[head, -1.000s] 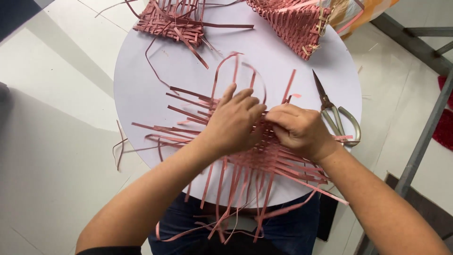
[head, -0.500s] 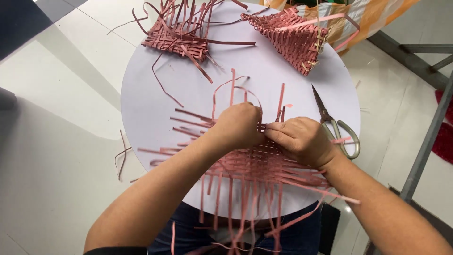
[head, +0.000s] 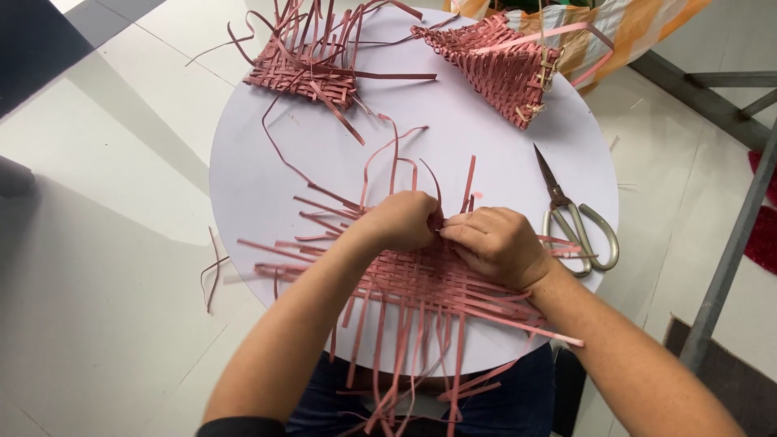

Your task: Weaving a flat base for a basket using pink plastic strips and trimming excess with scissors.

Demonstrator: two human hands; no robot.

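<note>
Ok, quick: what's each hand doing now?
Left hand: closed, pinching a pink strip of the woven mat.
Right hand: closed, pinching the same mat's strips.

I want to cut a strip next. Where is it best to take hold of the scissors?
Probably by the looped handles of the scissors, coming from the table's near right edge. The loops lie nearest that edge, beside the right hand, while the closed blades point away toward the far side.

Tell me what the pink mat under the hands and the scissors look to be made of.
Woven mat: thin flat pink strips, matte, probably split bamboo or paper; the loose ends bend and curl. Scissors: bare metal, dull grey blades and looped handles with a slight shine.
</note>
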